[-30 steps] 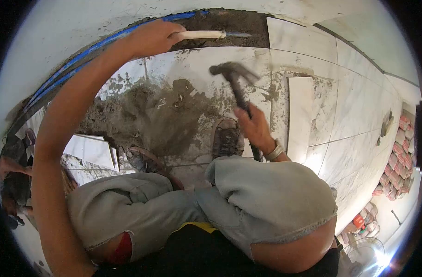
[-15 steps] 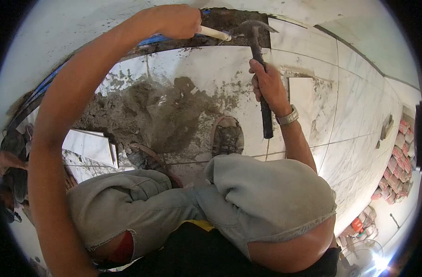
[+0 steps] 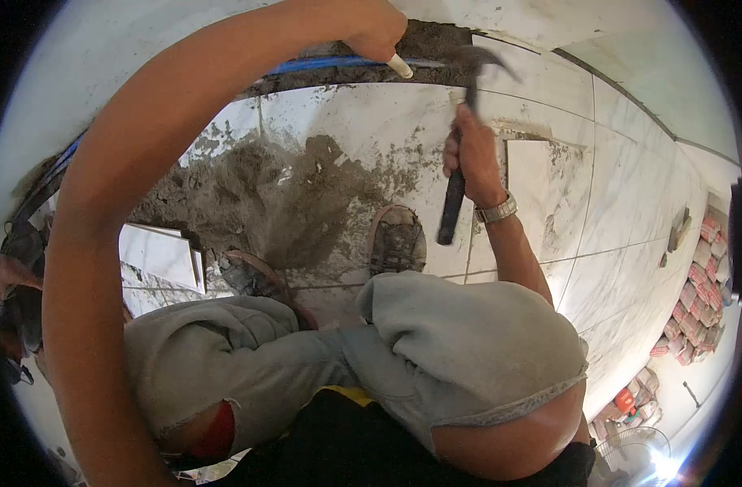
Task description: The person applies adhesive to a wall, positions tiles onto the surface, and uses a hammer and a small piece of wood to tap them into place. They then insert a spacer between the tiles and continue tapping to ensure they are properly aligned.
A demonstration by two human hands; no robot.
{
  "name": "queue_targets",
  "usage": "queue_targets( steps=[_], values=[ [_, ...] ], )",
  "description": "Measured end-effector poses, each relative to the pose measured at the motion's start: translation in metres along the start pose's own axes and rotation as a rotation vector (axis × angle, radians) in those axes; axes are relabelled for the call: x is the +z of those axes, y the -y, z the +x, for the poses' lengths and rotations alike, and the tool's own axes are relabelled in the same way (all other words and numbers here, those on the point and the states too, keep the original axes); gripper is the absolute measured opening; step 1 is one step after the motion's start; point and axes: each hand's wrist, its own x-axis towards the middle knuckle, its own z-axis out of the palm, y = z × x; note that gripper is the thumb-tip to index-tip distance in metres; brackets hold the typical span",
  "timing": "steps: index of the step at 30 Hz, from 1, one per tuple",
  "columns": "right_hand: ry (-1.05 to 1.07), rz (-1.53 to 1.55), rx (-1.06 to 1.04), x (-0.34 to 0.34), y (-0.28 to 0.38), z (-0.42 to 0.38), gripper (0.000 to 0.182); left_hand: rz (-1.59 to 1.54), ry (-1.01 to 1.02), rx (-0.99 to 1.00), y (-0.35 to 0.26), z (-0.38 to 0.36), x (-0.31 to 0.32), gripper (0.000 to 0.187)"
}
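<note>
My right hand (image 3: 475, 162) grips a claw hammer (image 3: 451, 211) around its black handle. The hammer's head is up by the wall, smeared by motion. Near it, my left hand (image 3: 380, 34) is closed on a tool with a pale cylindrical handle (image 3: 401, 66). The handle's end sticks out toward the hammer; the rest of that tool is hidden behind the hand. Both hands are over or beside a dirt-filled gap (image 3: 440, 40) between wall and floor tiles, where a blue strip (image 3: 322, 62) runs lengthwise.
Wet grey mortar (image 3: 265, 195) is spread over the white floor tiles (image 3: 436, 170). Cut tile pieces (image 3: 160, 258) lie stacked at left, and a narrow one (image 3: 529, 174) lies at right. Bagged material (image 3: 699, 284) is piled far right. Another person's hand (image 3: 15, 276) shows at left.
My left hand and the pale-handled tool have shifted right. The hammer has swung, its head moving right and its handle's lower end left.
</note>
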Motion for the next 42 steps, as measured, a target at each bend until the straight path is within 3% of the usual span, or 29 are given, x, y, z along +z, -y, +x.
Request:
queue_targets(
  steps=[3, 6, 8, 10, 14, 16, 18, 19, 20, 22, 24, 25, 26, 28, 29, 31, 34, 36, 37, 39, 40, 42],
  values=[
    [0.144, -0.165, 0.11, -0.016, 0.008, 0.006, 0.042, 0.021, -0.048, -0.008, -0.004, 0.002, 0.0, 0.038],
    [0.093, -0.07, -0.006, -0.014, 0.005, 0.0, 0.042, 0.037, -0.063, 0.026, -0.008, 0.005, 0.002, 0.035],
    [-0.062, 0.124, -0.019, 0.0, -0.005, 0.002, 0.042, 0.058, -0.035, 0.006, -0.01, 0.004, -0.002, 0.035],
    [0.132, -0.107, 0.138, -0.009, -0.003, 0.006, 0.045, 0.079, -0.01, 0.005, -0.014, 0.004, -0.005, 0.035],
    [0.134, -0.111, 0.034, -0.011, 0.001, 0.0, 0.045, 0.12, 0.031, 0.001, -0.016, 0.01, -0.003, 0.037],
    [-0.069, 0.167, -0.051, 0.005, -0.012, 0.0, 0.043, 0.056, -0.075, 0.018, -0.015, 0.002, -0.003, 0.042],
    [-0.029, 0.154, -0.01, 0.008, -0.014, -0.003, 0.042, 0.081, -0.157, 0.009, -0.017, 0.013, 0.012, 0.032],
    [0.039, 0.003, 0.047, 0.003, -0.01, -0.002, 0.042, 0.108, -0.237, 0.007, -0.016, 0.02, 0.017, 0.025],
    [0.108, -0.15, 0.104, -0.003, -0.006, -0.001, 0.043, 0.09, -0.216, 0.033, -0.012, 0.011, 0.017, 0.027],
    [0.145, -0.075, 0.129, -0.01, -0.001, -0.011, 0.043, 0.084, -0.218, 0.197, 0.024, 0.007, 0.043, 0.031],
    [0.102, -0.002, -0.018, -0.016, -0.004, -0.024, 0.044, -0.282, -0.191, 0.188, 0.074, 0.008, 0.114, 0.035],
    [0.079, -0.007, -0.015, -0.019, -0.005, -0.028, 0.045, -0.654, -0.138, 0.032, 0.088, 0.004, 0.139, 0.036],
    [0.062, 0.005, -0.012, -0.023, -0.007, -0.029, 0.045, -0.641, -0.13, 0.048, 0.093, 0.009, 0.145, 0.036],
    [0.033, 0.032, -0.004, -0.03, -0.014, -0.034, 0.046, -0.468, -0.376, 0.037, 0.092, 0.026, 0.152, 0.033],
    [0.02, 0.029, 0.009, -0.033, -0.018, -0.037, 0.046, -0.292, -0.33, 0.164, 0.074, 0.026, 0.11, 0.028],
    [0.017, -0.01, 0.041, -0.035, -0.022, -0.031, 0.043, 0.102, -0.209, 0.048, -0.001, 0.0, 0.032, 0.02],
    [0.002, -0.045, -0.015, -0.037, -0.029, -0.029, 0.045, 0.206, -0.281, 0.124, -0.032, 0.017, 0.011, 0.015],
    [0.012, -0.031, -0.038, -0.037, -0.027, -0.031, 0.045, 0.225, -0.085, 0.192, -0.03, 0.022, -0.009, 0.051],
    [-0.007, -0.036, -0.03, -0.037, -0.022, -0.03, 0.045, 0.223, -0.089, 0.186, -0.028, 0.019, -0.013, 0.051],
    [-0.015, -0.037, -0.028, -0.036, -0.012, -0.023, 0.044, 0.104, -0.04, -0.016, -0.017, 0.014, -0.013, 0.059],
    [-0.009, -0.011, -0.056, -0.036, -0.009, -0.02, 0.043, 0.2, -0.086, 0.11, 0.003, 0.019, 0.002, 0.036],
    [-0.02, 0.024, -0.072, -0.036, -0.006, -0.018, 0.043, 0.3, -0.127, 0.257, 0.032, 0.022, 0.033, 0.017]
  ],
)
